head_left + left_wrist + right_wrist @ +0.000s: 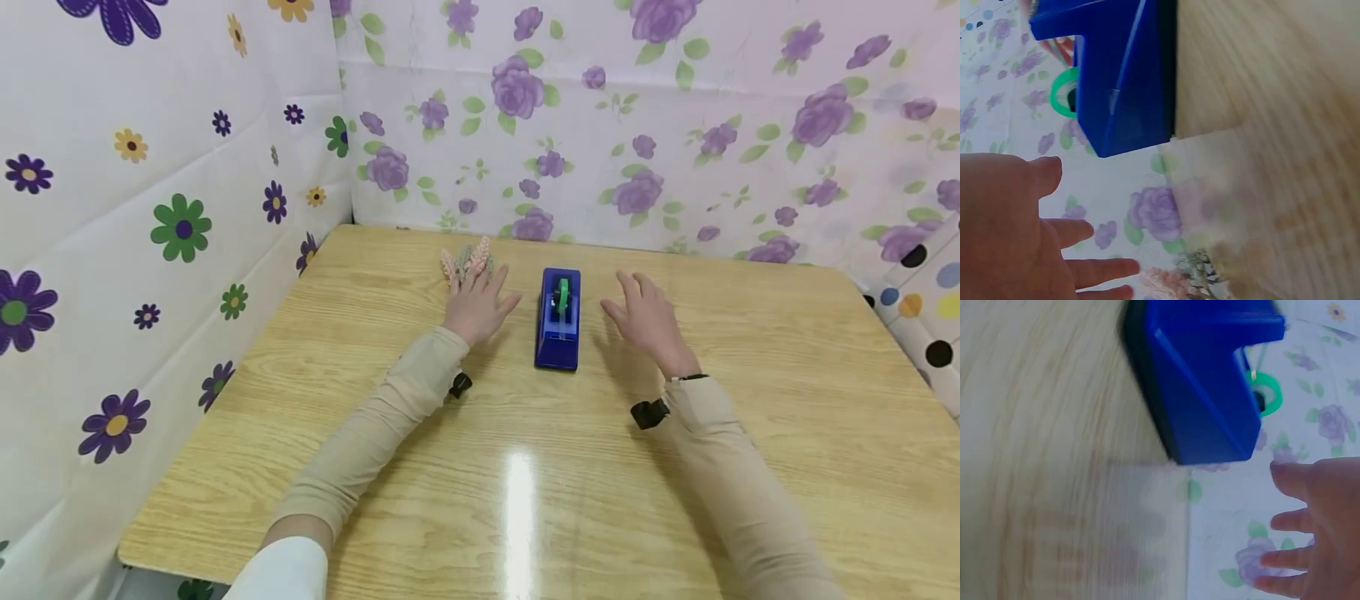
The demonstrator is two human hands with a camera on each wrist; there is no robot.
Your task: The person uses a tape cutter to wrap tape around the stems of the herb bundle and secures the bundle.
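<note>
A blue tape dispenser (pixel 557 346) stands on the wooden table between my two hands, a green roll of tape (pixel 564 293) seated in its top. To its left, my left hand (pixel 477 310) hovers with fingers spread and holds nothing. My right hand (pixel 651 323) is on the other side, fingers extended and apart from the dispenser. Both wrist views show the side of the blue dispenser body (pixel 1125 81) past the hand, with the green roll (pixel 1268 394) sticking out. Just beyond my left fingertips lies a small bunch of pink and grey-green flowers (pixel 478 254), partly hidden by that hand.
The wooden table (pixel 420 500) has its back edge against a curtain with purple roses (pixel 517 87). Another flowered curtain (pixel 180 229) hangs along the left side, and a dotted cloth (pixel 918 312) is at the right edge.
</note>
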